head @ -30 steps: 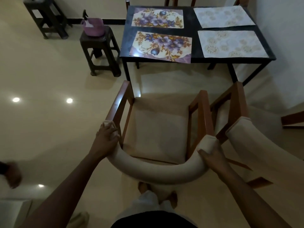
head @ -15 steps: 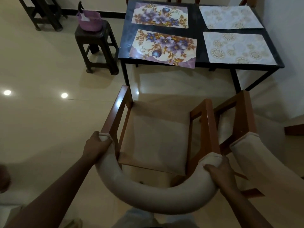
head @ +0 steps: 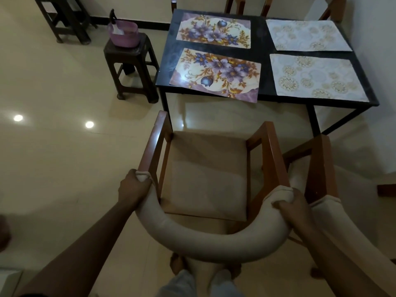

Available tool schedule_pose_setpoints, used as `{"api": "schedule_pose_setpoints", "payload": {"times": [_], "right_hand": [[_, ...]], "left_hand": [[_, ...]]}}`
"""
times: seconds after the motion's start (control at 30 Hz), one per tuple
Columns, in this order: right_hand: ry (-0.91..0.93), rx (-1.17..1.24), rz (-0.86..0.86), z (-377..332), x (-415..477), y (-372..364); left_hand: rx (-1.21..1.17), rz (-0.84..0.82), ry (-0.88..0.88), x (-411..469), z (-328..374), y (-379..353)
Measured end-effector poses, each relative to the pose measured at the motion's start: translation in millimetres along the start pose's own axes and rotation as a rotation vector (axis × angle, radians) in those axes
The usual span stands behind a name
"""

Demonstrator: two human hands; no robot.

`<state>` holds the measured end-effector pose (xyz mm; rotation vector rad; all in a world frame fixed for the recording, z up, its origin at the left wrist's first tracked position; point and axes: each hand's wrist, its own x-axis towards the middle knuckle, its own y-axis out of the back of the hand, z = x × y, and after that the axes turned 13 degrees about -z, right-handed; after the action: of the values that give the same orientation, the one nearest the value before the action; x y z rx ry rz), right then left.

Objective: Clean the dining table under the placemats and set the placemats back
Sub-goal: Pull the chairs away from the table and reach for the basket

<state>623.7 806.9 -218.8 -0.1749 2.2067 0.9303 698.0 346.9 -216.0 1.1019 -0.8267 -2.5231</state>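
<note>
Current step, as I judge it: gaining access to the tabletop (head: 262,61); no cleaning has begun. My left hand (head: 134,187) is curled round the left end of the chair's padded backrest (head: 205,239), and my right hand (head: 293,207) grips its right end, fingers wrapped over the top of the padding. The chair's seat faces away from me toward the tabletop, and it stands between me and the near edge, close beside a second chair (head: 317,168) on the right. All four placemats lie flat on the tabletop in a two-by-two grid: floral near-left (head: 216,75), floral far-left (head: 214,31), pale near-right (head: 315,77), pale far-right (head: 306,35). Each has its long axis running left to right, parallel to the near edge (the near-left one sits slightly skewed, its near edge reaching the table's rim). The next move calls for setting the chair clear, then lifting the placemats; the purple basin (head: 123,34) on the stool (head: 130,67) to the left probably holds the cleaning supplies.
</note>
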Motion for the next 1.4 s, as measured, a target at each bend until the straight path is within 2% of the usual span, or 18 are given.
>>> {"api": "schedule_pose_setpoints", "payload": {"times": [0.2,0.43,0.77,1.03,1.4], "right_hand": [[-0.053,-0.013,0.023,-28.7,24.2,3.2],[-0.015,0.019,0.008,-26.2,20.4,5.7],[-0.079,0.063,-0.011,-30.9,18.5,5.6],[-0.034,0.005,-0.026,-27.0,17.1,2.8],[-0.063,0.007,-0.031,-30.5,15.5,-0.9]], "left_hand": [[-0.009,0.017,0.014,22.1,14.4,2.5],[0.004,0.021,0.025,26.3,15.2,0.6],[-0.026,-0.014,0.041,24.9,15.2,1.9],[-0.028,-0.002,0.037,18.4,2.9,2.0],[0.009,0.016,0.010,18.1,5.5,2.1]]}}
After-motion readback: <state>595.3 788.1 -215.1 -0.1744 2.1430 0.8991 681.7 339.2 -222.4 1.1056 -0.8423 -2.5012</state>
